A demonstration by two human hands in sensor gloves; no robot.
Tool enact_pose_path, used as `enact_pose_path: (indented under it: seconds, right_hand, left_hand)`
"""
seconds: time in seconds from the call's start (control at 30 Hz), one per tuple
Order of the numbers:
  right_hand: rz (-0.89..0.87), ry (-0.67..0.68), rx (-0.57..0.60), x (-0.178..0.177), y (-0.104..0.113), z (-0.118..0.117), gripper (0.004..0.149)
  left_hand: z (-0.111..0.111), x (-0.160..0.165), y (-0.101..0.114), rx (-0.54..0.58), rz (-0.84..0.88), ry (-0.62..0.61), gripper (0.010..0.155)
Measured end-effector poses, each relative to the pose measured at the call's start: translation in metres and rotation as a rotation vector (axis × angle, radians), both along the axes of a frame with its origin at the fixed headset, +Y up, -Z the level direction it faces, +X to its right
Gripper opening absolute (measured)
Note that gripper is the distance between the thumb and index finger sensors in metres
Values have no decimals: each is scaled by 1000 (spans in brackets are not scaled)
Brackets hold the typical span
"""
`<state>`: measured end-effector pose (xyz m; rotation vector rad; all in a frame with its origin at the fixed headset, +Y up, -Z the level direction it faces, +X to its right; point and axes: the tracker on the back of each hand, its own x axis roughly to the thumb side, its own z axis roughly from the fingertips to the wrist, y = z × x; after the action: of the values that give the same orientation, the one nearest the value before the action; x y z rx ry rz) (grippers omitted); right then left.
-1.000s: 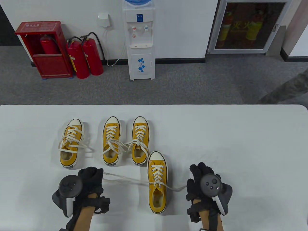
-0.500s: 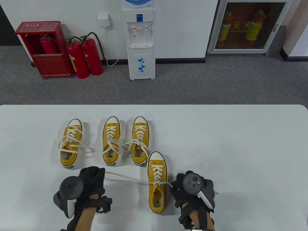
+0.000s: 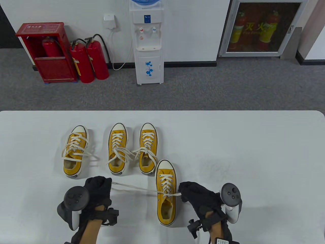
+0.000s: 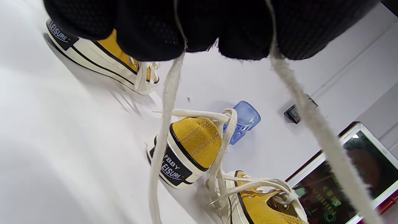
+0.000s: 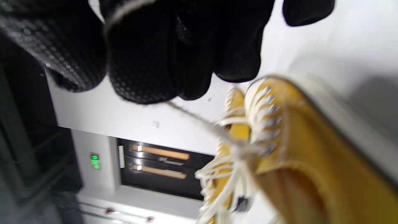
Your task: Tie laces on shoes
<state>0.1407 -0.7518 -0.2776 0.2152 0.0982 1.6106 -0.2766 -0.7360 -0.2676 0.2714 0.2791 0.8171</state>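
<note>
I am gripping the left lace with my left hand, fingers curled tight around it at the near left of the bench. In the left wrist view two strands are hanging out from under the gloved fingers. The lace is running from that hand rightward, off the bench surface, to the top eyelets of the near shoe.

I am pinching the right lace with my right hand, fingers closed on it just beside the right side of the near shoe. The visible stretch between hand and eyelets is short. The right wrist view is blurred, but the lace is showing as a thin line from the fingertips down to the shoe.

The near shoe is sitting upright on the bench between my two hands, toe pointing far.

Farther back, three more yellow shoes are standing in a row, toes far: the left shoe, the middle shoe and the right shoe. Their laces are lying loose.
</note>
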Motion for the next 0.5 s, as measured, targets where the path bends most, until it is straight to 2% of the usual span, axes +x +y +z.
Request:
enact_pose_path:
  seconds: [0.23,0.37,0.5]
  right_hand:
    - [-185,226,-48,-25,-5,1,47]
    - [-225,254,-56,-34,-2,4,51]
    - [-170,211,-36,-38,-1,4,56]
  left_hand:
    - [0,4,-2,-2,71,-35,38]
    - [0,6,-1,12,186,-73,38]
    - [1,16,0,19,321,-147,39]
